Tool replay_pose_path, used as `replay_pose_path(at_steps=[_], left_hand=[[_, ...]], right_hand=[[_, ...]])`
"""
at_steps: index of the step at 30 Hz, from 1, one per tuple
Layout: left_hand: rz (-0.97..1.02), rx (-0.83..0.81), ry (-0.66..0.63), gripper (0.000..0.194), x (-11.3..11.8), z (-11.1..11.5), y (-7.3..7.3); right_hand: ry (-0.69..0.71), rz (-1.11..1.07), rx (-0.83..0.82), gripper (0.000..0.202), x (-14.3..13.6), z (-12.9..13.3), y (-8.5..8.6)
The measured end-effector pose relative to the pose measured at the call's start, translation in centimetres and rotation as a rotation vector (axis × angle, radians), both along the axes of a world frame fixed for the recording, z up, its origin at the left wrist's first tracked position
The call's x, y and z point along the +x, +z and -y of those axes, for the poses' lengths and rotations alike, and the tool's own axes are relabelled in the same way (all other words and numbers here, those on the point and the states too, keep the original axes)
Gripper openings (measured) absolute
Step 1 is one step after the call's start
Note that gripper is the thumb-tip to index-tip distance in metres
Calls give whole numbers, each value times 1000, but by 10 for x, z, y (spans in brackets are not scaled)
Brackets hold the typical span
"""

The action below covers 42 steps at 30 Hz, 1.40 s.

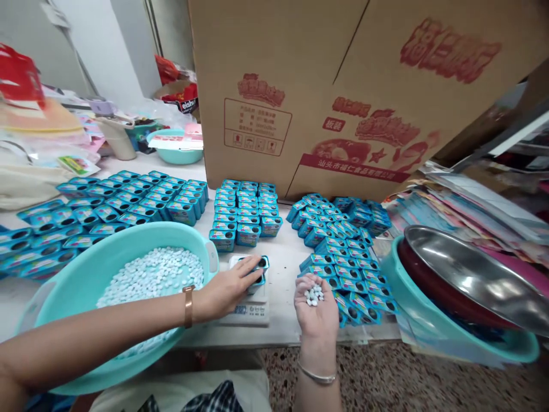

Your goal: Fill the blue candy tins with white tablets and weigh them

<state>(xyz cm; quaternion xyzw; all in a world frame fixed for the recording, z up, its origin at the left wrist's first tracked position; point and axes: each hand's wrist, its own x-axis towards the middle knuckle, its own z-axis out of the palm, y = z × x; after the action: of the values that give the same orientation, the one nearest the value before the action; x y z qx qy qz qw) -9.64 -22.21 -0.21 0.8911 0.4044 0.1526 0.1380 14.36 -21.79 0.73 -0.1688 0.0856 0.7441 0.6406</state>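
Pellets (pixel 314 294) lay in the right hand (pixel 317 316), tins (pixel 257 288) on the scale (pixel 254 318).
Near the worktop's (pixel 283 286) front edge, that palm was open, upturned; the left hand (pixel 225 292) lay over the tins, whether gripping I could not tell. A tilt risked spilling pellets; a nudge, toppling tins.

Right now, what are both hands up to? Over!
Left hand: at blue packaging on the scale, grip unclear. Right hand: palm up, cupping white tablets. In the way: left hand partly hides that packaging.
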Motion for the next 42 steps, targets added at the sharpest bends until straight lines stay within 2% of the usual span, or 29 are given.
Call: replay_pose_path(at_steps=[3,5,7,8,10,12,14,17,20,23,27,30,33,36,39,42], left_hand=[[-15,39,-100,62,-7,14,9],[10,76,-149,67,-16,28,24],[67,131,-128,71,-30,43,46],[99,168,-76,72,-37,48,57],[155,279,116,72,-55,55,77],[192,381,338,70,-73,56,86],[222,396,498,65,-91,54,83],[269,301,588,57,-113,51,60],[288,218,564,52,-126,50,32],[264,155,522,51,-131,50,12],[157,62,465,52,-135,49,-5],[74,-22,441,56,-138,51,-12],[46,-23,465,64,-137,51,-8],[79,52,489,73,-124,48,11],[161,47,410,75,-95,34,33],[254,-38,259,76,-53,10,42]], right_hand=[[10,17,8,20,1,-1,1],[6,32,20,21,4,-3,3],[8,37,23,21,7,-5,4],[9,39,24,21,8,-6,5],[-1,43,34,20,9,-9,4],[-24,50,46,17,8,-13,3],[-28,73,66,15,3,-18,3],[9,126,118,14,-6,-26,5],[21,170,152,13,-18,-34,11],[33,196,150,14,-31,-40,19],[79,221,165,15,-46,-47,26],[96,244,191,15,-54,-51,29],[91,302,211,16,-61,-55,32],[47,383,176,19,-69,-57,37],[-29,459,133,21,-80,-59,40],[-97,535,143,22,-90,-59,39]])
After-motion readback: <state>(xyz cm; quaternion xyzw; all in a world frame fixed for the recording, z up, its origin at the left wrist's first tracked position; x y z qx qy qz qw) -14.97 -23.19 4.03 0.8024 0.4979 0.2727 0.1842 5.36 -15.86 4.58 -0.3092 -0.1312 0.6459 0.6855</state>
